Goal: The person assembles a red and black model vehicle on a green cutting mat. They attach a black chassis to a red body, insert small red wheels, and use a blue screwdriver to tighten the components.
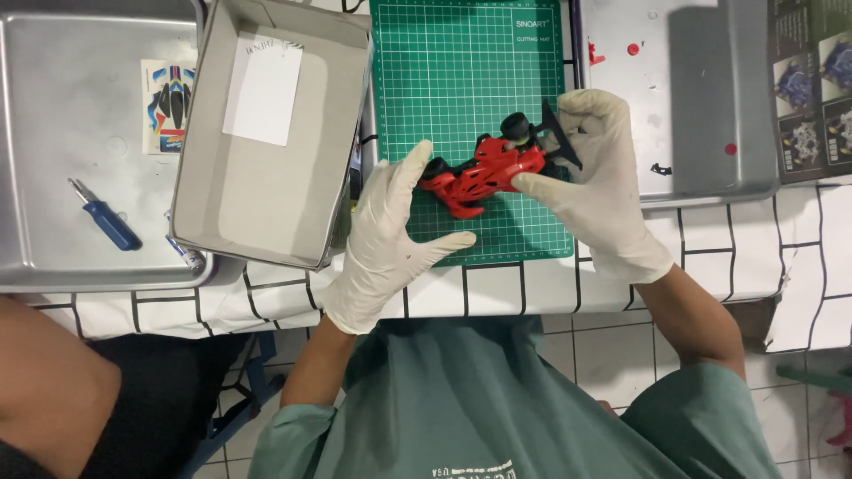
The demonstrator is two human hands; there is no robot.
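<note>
Both my hands wear white gloves. Between them is a small red toy race car point(484, 173) with black wheels and a black rear wing, held just above a green cutting mat point(461, 80). My right hand point(595, 186) grips the car's rear end by the wing and a wheel. My left hand point(390, 235) touches the car's nose with its fingertips, the fingers spread and the thumb stretched out below.
An open grey cardboard box point(266, 177) with a white paper inside stands left of the mat. A metal tray point(80, 177) at far left holds a sticker sheet point(169, 106) and a blue-handled screwdriver point(106, 217). Another metal tray point(692, 98) at right holds small red and black parts.
</note>
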